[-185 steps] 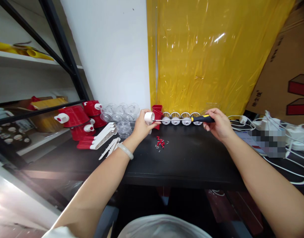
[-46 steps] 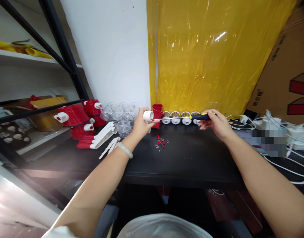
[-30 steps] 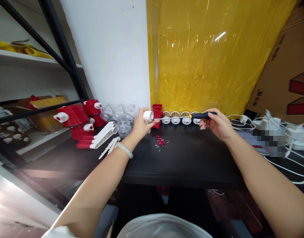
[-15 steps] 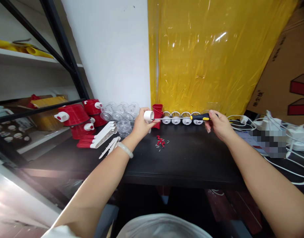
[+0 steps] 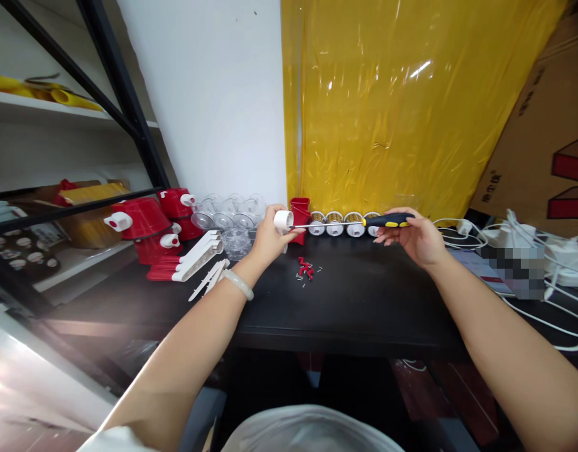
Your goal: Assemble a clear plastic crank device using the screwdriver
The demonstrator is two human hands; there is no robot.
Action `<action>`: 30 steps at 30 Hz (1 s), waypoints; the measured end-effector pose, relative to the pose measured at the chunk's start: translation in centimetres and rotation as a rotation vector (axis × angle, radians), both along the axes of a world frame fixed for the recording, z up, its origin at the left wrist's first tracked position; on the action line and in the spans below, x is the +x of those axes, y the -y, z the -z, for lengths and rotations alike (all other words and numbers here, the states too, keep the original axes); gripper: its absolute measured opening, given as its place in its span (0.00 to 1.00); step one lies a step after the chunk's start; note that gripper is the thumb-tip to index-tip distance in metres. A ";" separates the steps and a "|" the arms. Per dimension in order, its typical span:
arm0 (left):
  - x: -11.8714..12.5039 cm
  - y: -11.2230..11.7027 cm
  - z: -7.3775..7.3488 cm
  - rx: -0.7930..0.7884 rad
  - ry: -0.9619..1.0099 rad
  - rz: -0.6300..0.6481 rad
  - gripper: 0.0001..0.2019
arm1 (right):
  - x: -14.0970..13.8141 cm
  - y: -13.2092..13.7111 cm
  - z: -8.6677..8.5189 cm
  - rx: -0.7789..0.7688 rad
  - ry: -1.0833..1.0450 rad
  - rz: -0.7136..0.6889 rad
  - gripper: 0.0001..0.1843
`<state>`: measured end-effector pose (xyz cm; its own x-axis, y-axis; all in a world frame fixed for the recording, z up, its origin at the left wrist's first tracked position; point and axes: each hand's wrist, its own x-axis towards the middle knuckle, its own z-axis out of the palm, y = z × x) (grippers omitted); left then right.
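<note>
Head cam — L hand (image 5: pixel 269 237) curled round white part (image 5: pixel 283 220), R hand (image 5: pixel 418 236) opposite, loosely gripping screwdriver (image 5: pixel 387 220)

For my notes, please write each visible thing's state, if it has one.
Left hand: gripping white part
Right hand: holding screwdriver
Screwdriver: nearly level, tip at white part
Small red pieces: loose on table
Screws: loose
Red housings: stacked
Drums: lined up
White handles: side by side
Clear parts: piled

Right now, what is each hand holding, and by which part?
The left hand grips a white part behind its round end; the right hand holds a screwdriver by its handle.
</note>
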<state>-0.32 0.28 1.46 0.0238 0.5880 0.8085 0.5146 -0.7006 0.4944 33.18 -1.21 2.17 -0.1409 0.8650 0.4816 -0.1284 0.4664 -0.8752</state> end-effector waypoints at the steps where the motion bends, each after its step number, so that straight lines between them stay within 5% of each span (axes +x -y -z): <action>1: 0.0 0.0 0.0 0.000 -0.001 0.000 0.28 | 0.0 0.0 0.0 -0.011 -0.005 0.005 0.21; 16: -0.2 -0.2 0.1 0.015 -0.012 -0.034 0.28 | 0.1 -0.8 0.5 -0.029 0.023 0.077 0.15; 30: -0.1 -0.1 0.1 0.027 -0.008 -0.037 0.27 | 0.6 -1.3 1.2 0.104 0.164 0.187 0.29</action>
<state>-0.46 0.39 1.39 0.0087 0.5668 0.8238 0.5441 -0.6939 0.4717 33.82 0.07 0.95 -0.0669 0.8304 0.5532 0.1082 0.5572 -0.8233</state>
